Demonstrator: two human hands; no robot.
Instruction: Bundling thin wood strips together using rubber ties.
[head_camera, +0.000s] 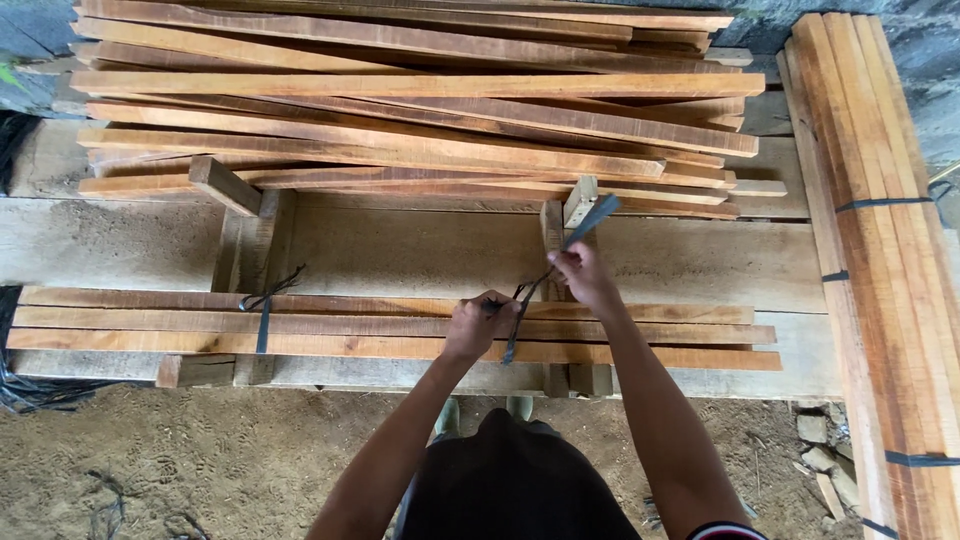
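Observation:
A bundle of long wooden slats (350, 325) lies flat across a low wooden bench (420, 250) in front of me. A dark plastic strap (590, 220) wraps the bundle near its right part. My left hand (480, 325) is closed on the strap's end on top of the slats. My right hand (583, 275) pinches the other end and holds it up and to the right, so the strap's free tail sticks out past my fingers. A second dark strap (263, 315) is tied around the bundle's left part.
A loose pile of wooden slats (420, 110) lies behind the bench. A strapped bundle of slats (880, 250) runs along the right side. Dirt ground with stones (820, 450) lies below, and black strap scraps (110, 510) lie at lower left.

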